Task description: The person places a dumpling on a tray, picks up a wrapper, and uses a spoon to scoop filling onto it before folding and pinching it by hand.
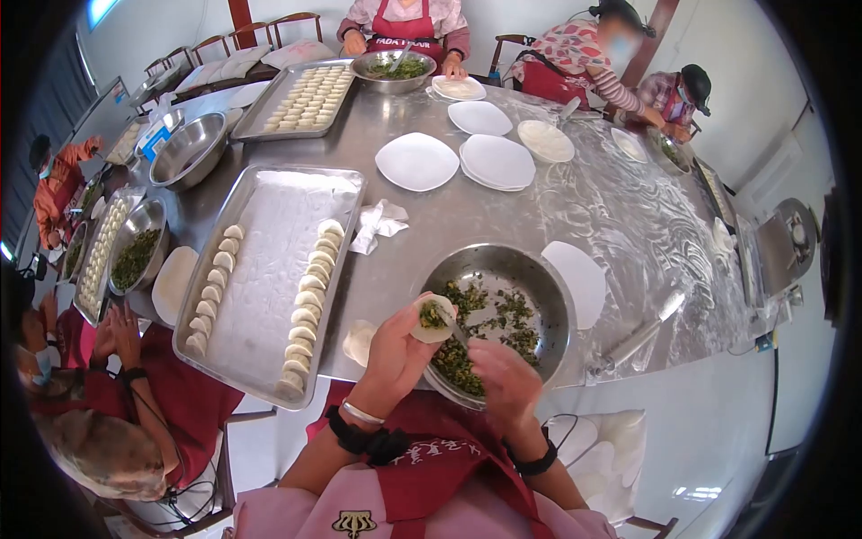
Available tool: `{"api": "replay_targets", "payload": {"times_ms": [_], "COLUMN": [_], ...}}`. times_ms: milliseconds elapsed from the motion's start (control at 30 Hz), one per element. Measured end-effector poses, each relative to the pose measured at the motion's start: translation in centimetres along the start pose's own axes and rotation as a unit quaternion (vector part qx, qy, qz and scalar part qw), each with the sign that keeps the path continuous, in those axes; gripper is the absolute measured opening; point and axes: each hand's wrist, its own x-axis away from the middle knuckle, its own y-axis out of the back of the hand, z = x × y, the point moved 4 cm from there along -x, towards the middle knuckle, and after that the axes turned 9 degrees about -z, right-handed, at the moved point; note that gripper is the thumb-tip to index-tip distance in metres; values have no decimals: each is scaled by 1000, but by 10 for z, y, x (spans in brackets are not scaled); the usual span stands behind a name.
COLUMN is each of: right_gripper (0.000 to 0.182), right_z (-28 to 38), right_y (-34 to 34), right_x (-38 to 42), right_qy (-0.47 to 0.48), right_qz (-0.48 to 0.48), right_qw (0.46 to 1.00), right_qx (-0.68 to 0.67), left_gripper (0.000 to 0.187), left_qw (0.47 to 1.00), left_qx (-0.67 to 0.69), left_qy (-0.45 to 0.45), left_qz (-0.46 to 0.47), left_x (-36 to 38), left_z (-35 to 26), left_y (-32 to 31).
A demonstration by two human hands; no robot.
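A round dough wrapper lies in my left hand, whose fingers are curled round its edge, with green filling at its centre. My right hand grips a metal spatula, its tip touching that filling. Both hands are over the near left side of a steel bowl that holds chopped green and yellow filling. Left of my left hand, loose wrappers rest at the table's edge. Further left, a metal tray carries two rows of folded dumplings.
White plates stand beyond the bowl, and another touches its right side. A crumpled tissue lies beside the tray. A rolling pin rests on the floured table. Other people work around the table, one close at the left.
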Motion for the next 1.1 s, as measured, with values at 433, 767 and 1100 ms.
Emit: {"api": "replay_targets", "payload": {"times_ms": [433, 767, 1100], "right_gripper": [27, 23, 20], "right_z": [-29, -59, -49], "right_y": [30, 18, 28], "right_x": [-10, 7, -2], "right_qy": [-457, -518, -493], "right_qz": [-145, -123, -128], "right_qw": [826, 792, 798], "right_qx": [-296, -298, -322], "left_gripper": [41, 46, 46], "left_qw": [999, 998, 998], "left_qx": [22, -34, -38], "left_qy": [44, 57, 48], "left_qz": [5, 17, 30], "left_x": [9, 32, 30], "left_z": [6, 0, 0], "left_y": [0, -15, -9]}}
